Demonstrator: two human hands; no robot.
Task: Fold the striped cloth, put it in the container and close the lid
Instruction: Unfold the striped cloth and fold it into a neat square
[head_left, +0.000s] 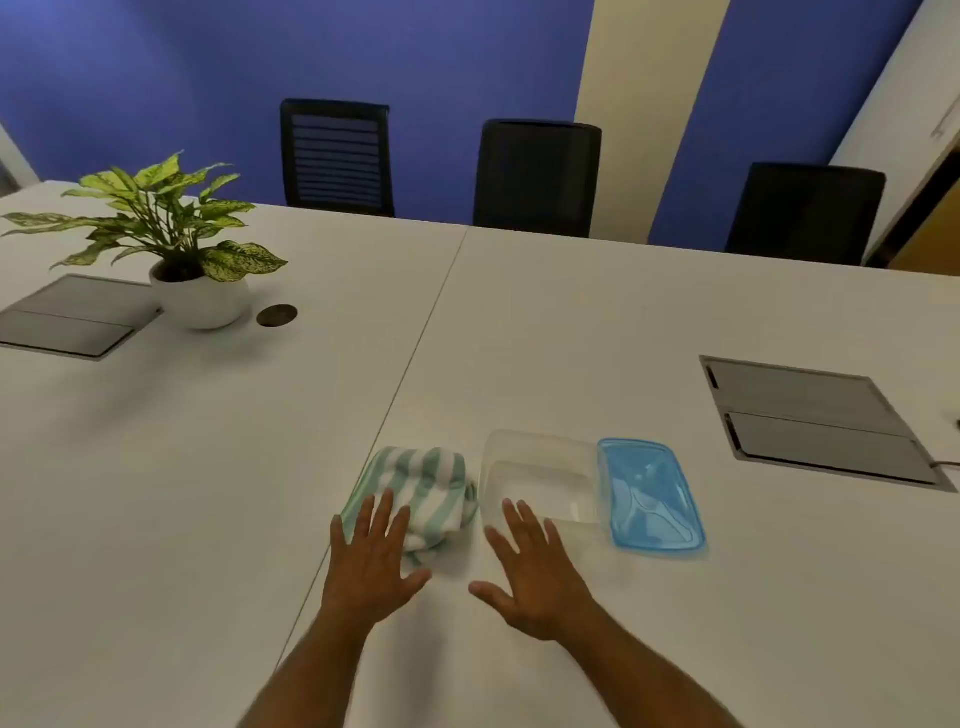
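A green-and-white striped cloth (426, 483) lies loosely bunched on the white table, just left of a clear plastic container (540, 457) that stands open with nothing in it. A blue lid (652, 496) lies flat on the table, touching the container's right side. My left hand (371, 561) hovers with fingers spread over the cloth's near left corner. My right hand (530, 577) is spread open in front of the container's near edge, its fingertips overlapping the rim. Neither hand holds anything.
A potted plant (200, 296) stands at the far left beside a grey cable hatch (72, 317) and a round grommet (277, 315). Another grey hatch (815, 421) sits in the table at the right. Three black chairs (537, 176) line the far edge.
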